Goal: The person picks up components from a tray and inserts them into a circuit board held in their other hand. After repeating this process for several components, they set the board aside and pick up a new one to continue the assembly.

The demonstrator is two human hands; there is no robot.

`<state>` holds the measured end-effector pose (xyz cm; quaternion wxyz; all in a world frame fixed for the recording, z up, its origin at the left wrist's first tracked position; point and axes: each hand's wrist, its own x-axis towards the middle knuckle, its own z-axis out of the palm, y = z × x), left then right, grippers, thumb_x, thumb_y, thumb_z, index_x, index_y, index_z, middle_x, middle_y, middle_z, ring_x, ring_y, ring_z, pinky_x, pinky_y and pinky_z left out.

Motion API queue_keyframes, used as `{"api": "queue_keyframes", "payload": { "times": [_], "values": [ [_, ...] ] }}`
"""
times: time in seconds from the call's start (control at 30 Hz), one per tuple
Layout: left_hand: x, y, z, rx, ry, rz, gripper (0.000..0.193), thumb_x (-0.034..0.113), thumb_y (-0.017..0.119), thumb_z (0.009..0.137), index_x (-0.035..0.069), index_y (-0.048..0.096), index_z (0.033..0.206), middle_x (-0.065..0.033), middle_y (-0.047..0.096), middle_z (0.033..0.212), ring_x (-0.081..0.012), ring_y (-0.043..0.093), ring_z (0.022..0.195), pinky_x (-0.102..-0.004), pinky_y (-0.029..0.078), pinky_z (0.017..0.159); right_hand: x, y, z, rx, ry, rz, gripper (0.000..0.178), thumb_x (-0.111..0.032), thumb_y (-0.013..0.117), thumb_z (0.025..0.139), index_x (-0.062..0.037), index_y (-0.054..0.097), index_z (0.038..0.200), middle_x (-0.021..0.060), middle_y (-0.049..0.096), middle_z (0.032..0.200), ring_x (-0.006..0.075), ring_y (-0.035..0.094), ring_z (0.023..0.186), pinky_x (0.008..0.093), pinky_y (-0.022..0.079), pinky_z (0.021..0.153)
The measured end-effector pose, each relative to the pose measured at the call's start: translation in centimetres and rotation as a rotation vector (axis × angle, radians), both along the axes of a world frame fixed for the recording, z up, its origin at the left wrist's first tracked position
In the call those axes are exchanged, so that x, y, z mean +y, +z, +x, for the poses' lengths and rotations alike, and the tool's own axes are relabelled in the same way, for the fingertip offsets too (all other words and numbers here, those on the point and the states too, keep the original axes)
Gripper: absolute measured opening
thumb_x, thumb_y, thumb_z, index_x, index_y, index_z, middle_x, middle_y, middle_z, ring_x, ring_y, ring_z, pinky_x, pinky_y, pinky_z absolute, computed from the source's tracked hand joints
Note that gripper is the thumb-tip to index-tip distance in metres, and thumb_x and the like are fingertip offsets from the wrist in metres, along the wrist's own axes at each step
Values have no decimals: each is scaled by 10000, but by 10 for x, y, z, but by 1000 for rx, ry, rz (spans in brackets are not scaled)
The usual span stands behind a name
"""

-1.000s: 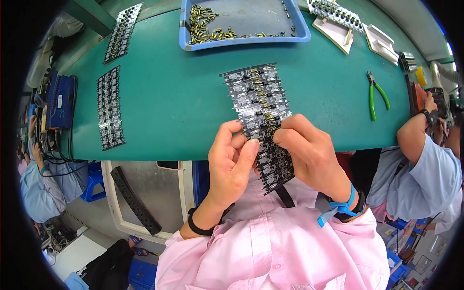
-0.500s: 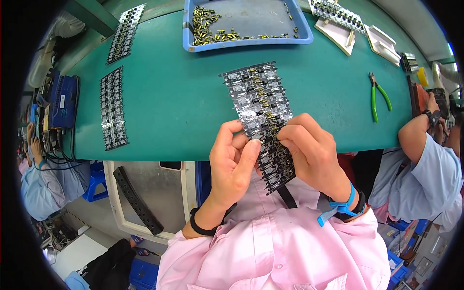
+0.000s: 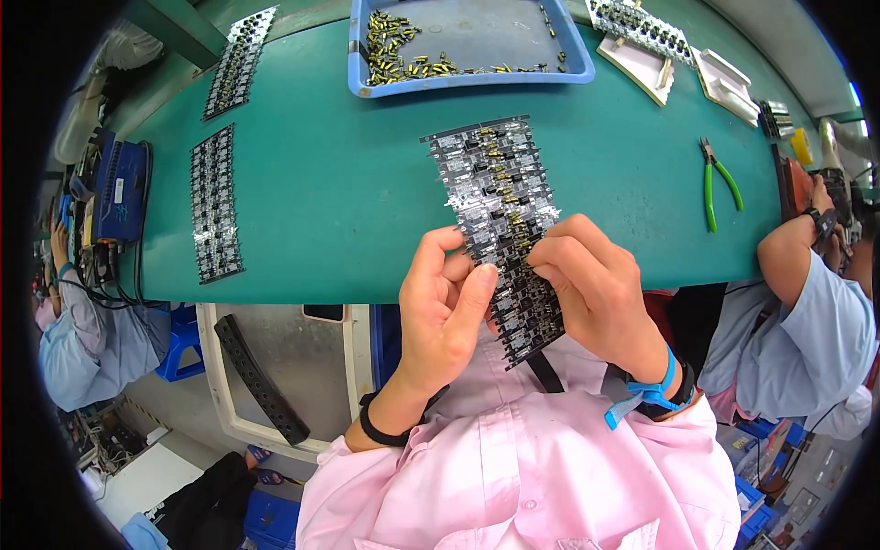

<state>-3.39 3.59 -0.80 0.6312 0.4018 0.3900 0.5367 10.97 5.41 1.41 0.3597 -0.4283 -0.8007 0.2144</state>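
Observation:
A long circuit board panel (image 3: 486, 197) is held tilted over the table's near edge, its far end pointing toward the tray. Small yellow-and-black cylindrical components (image 3: 506, 186) run down its middle in a row. My left hand (image 3: 445, 307) grips the panel's left edge, thumb on top and fingers partly hidden beneath. On the right edge, the fingers of my right hand (image 3: 596, 289) are pinched together against the panel, below the yellow components. Whatever lies between those fingertips is hidden.
A blue tray (image 3: 477, 84) of loose yellow-and-black components stands at the far side. Two panels (image 3: 215, 206) lie at left, near a blue box-shaped device (image 3: 122, 197). Green-handled cutters (image 3: 709, 197) lie right; beyond them, white holders (image 3: 637, 69) and another panel (image 3: 642, 29). Co-workers (image 3: 802, 339) sit either side.
The panel has shifted very slightly to the right in my hands. My grip looks the same. At the left, the co-worker's arm has moved.

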Motion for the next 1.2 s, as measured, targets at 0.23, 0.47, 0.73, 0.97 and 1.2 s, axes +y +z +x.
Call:
{"api": "queue_keyframes", "payload": {
  "times": [0.23, 0.47, 0.73, 0.97, 1.2],
  "values": [
    [0, -1, -1, 2, -2, 8, 222, 32, 423, 791, -17, 336, 990, -65, 515, 722, -33, 430, 512, -160, 359, 418, 1, 1, 1, -38, 25, 7, 168, 119, 498, 593, 10, 484, 720, 108, 446, 684, 242, 468, 550, 285, 374, 464],
    [1, -1, 1, 18, -13, -1, 213, 30, 415, 795, -16, 336, 987, -56, 512, 720, -28, 419, 512, -158, 355, 415, 5, 3, 7, -97, 118, -10, 250, 146, 467, 532, 10, 481, 741, 109, 445, 709, 253, 473, 577, 294, 384, 482],
    [0, 1, 4, 28, -4, -9, 206, 23, 406, 793, -15, 344, 985, -55, 514, 724, -26, 414, 511, -155, 353, 413, 3, 7, 10, -159, 158, 48, 241, 108, 481, 518, 9, 479, 738, 103, 447, 718, 249, 478, 592, 300, 390, 488],
    [0, 1, 6, 24, -10, 4, 209, 22, 407, 791, -16, 347, 988, -54, 513, 713, -28, 414, 505, -158, 352, 413, 2, 8, 11, -209, 197, 108, 213, 55, 517, 522, 7, 479, 726, 98, 457, 725, 245, 479, 597, 307, 399, 498],
    [-1, 0, 8, 27, 18, 7, 208, 32, 416, 790, -20, 347, 980, -55, 512, 706, -29, 414, 496, -159, 345, 414, -3, 3, 9, -125, 95, 72, 172, 48, 547, 564, 6, 483, 718, 108, 462, 727, 249, 480, 609, 311, 399, 525]
  ]
}}
